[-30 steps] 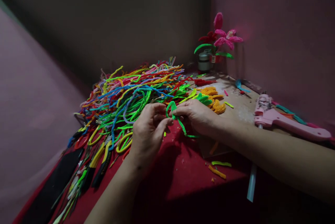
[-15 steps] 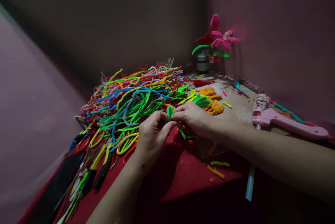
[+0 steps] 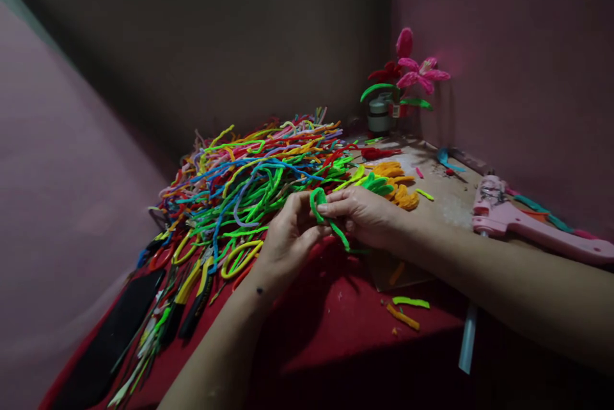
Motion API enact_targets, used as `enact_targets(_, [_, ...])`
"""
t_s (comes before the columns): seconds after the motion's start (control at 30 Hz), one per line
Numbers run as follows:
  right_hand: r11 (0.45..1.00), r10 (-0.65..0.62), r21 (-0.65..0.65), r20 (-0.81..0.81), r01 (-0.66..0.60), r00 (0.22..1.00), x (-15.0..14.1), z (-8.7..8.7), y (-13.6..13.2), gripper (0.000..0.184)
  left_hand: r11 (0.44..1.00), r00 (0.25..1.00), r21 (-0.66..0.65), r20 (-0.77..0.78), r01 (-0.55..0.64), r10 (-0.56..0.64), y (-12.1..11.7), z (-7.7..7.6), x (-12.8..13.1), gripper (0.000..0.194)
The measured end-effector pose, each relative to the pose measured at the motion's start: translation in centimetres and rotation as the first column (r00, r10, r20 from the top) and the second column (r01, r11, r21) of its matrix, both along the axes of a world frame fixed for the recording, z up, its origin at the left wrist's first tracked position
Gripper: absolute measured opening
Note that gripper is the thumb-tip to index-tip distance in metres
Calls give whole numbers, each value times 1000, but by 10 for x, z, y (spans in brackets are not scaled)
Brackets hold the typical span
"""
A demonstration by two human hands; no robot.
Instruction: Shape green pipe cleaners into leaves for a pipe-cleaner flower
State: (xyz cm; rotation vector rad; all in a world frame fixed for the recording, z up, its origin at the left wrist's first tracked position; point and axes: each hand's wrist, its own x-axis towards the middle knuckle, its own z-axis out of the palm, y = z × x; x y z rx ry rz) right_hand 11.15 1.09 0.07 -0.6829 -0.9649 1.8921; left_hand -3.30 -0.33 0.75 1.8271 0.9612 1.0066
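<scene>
A green pipe cleaner (image 3: 316, 200) is bent into a loop between my hands, and its tail hangs down in front of the right fingers. My left hand (image 3: 292, 228) is closed, its thumb and fingers pinching the loop from the left. From the other side my right hand (image 3: 362, 208) grips the same stem between thumb and forefinger; its other fingers are curled and partly hidden. Just behind the right hand lie folded green pieces (image 3: 377, 184) and an orange bundle of looped pipe cleaners (image 3: 405, 196).
A big heap of coloured pipe cleaners (image 3: 259, 173) spreads behind my hands. Pliers (image 3: 196, 295) and a black flat object (image 3: 115, 333) lie left. At right is a pink glue gun (image 3: 542, 221) with its glue stick (image 3: 467, 339). Pink fuzzy flowers (image 3: 422, 74) stand at the back.
The green loop has opened wider, and more of its tail shows below the right fingers. Both hands still hold it. The whole view has shifted slightly.
</scene>
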Motion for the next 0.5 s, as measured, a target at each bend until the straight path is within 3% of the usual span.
enact_targets(0.2, [999, -30, -37, -76, 28, 997, 1, 1, 1, 4, 987, 986, 52, -63, -149, 153, -5, -2, -1, 30])
enact_targets(0.37, [996, -44, -82, -65, 38, 997, 1, 1, 1, 6, 993, 995, -61, -14, -101, 100, -6, 2, -1, 40])
enact_targets(0.5, [988, -63, -144, -11, 61, 998, 0, 3, 0, 9, 986, 985, -87, -113, -139, 129, -4, 1, -1, 43])
